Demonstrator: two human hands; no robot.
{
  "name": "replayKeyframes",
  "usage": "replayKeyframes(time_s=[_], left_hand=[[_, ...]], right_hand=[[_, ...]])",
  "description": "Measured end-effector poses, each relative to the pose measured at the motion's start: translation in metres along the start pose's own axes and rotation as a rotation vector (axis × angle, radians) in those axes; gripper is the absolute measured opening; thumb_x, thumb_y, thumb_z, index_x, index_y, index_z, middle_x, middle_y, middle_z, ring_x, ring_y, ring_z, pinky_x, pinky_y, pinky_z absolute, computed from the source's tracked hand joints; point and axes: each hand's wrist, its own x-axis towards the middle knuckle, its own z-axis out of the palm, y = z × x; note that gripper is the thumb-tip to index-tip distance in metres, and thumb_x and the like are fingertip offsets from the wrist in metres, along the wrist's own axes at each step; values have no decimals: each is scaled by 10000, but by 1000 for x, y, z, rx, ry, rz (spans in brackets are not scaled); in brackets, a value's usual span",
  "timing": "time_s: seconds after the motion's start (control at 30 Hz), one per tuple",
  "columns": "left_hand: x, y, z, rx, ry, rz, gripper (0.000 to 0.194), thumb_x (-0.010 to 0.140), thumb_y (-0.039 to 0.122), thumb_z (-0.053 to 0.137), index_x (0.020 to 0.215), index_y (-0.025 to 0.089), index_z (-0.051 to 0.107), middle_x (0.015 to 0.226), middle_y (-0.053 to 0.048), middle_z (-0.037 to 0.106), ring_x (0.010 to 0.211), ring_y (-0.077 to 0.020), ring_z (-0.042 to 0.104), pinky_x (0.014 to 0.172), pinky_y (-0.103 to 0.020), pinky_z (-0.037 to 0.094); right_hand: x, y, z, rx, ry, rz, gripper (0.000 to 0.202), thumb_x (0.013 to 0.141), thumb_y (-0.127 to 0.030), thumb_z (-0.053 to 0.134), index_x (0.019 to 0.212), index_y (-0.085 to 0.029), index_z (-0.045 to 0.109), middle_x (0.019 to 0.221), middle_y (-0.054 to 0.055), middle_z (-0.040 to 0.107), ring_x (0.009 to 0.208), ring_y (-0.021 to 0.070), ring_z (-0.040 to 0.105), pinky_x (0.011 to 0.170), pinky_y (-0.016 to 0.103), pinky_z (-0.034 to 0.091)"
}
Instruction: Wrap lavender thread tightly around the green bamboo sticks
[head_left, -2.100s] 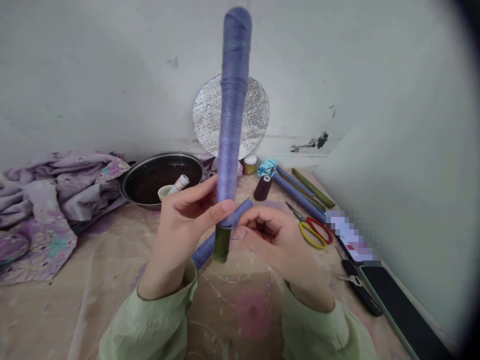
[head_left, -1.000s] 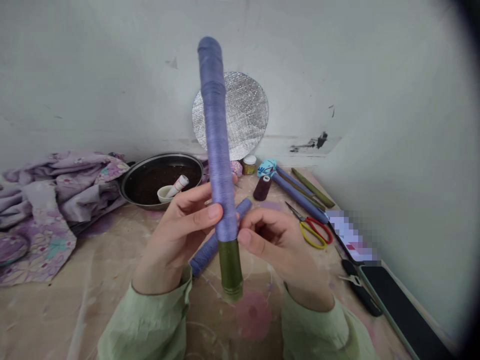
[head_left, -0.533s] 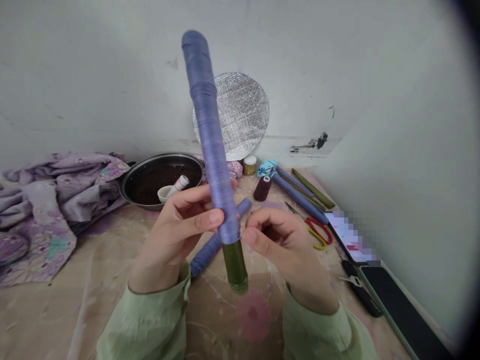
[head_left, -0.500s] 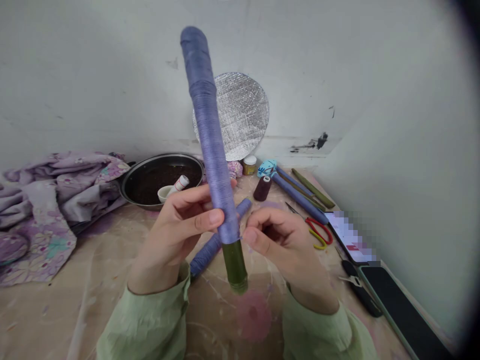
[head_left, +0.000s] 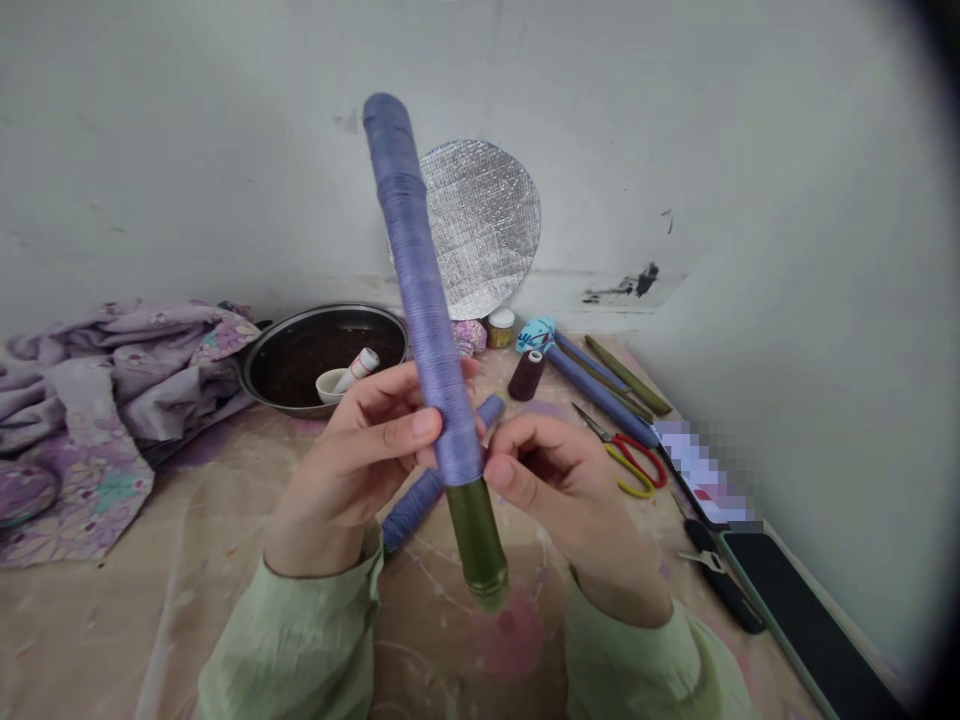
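Note:
A long stick wound in blue-purple thread leans up and to the left in front of me, its bare green lower end pointing down. My left hand grips it at the lower part of the winding, thumb in front and fingers behind. My right hand is closed in a pinch at the right side, by the lower edge of the winding; what is between its fingertips is too small to make out. A second blue-wound piece lies on the table behind the stick.
A dark pan holds a small white cup; purple cloth lies left. Right are a dark thread cone, more sticks, red-and-yellow scissors, keys and phones. A silver disc leans at the wall.
The held stick's upper end has come down, and its green end has moved slightly down and to the right. Both hands keep nearly the same places.

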Motion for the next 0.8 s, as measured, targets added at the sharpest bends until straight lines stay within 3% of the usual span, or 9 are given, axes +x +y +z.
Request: replayKeyframes(time_s=[0.13,0.27,0.5,0.6,0.67,0.8], left_hand=[[-2,1,0,-30,-5,-27,255,740,247,874,984,199,819,843,-20,775,722,-130,751,673,-159,623],[-1,-1,4,-62,-23,-63,236,758,254,863,981,202,808,845,-20,777,716,-147,762,660,-182,633],[3,-14,6,-141,7,-27,232,814,261,819,1040,215,785,886,-19,791,730,-156,765,593,-196,632],[6,-17,6,-160,-23,-25,250,813,253,818,1056,207,780,904,-32,795,743,-152,756,491,-138,559],[7,-19,6,-151,-28,9,245,800,259,830,1035,204,786,928,-31,790,846,-167,758,590,-158,598],[7,-22,8,-141,-52,44,267,764,316,860,1005,215,802,912,-10,772,938,-165,728,987,-292,589]], right_hand=[[1,2,1,36,11,23,362,763,-464,842,649,-211,610,585,-38,567,530,101,475,468,225,380],[3,2,0,50,-21,77,419,746,-551,829,641,-211,607,587,-32,564,533,107,464,472,234,366],[4,11,-12,76,-173,202,557,856,-671,657,568,-195,620,541,-18,517,509,108,442,467,246,328],[6,21,-16,151,-236,245,555,897,-683,592,658,-197,717,573,0,558,515,114,440,466,250,316],[6,25,-15,209,-275,233,531,879,-687,615,704,-204,752,574,-9,531,504,110,396,460,249,299],[4,19,-7,321,-339,215,479,857,-666,662,797,-207,786,604,-17,500,498,100,315,443,247,218]])
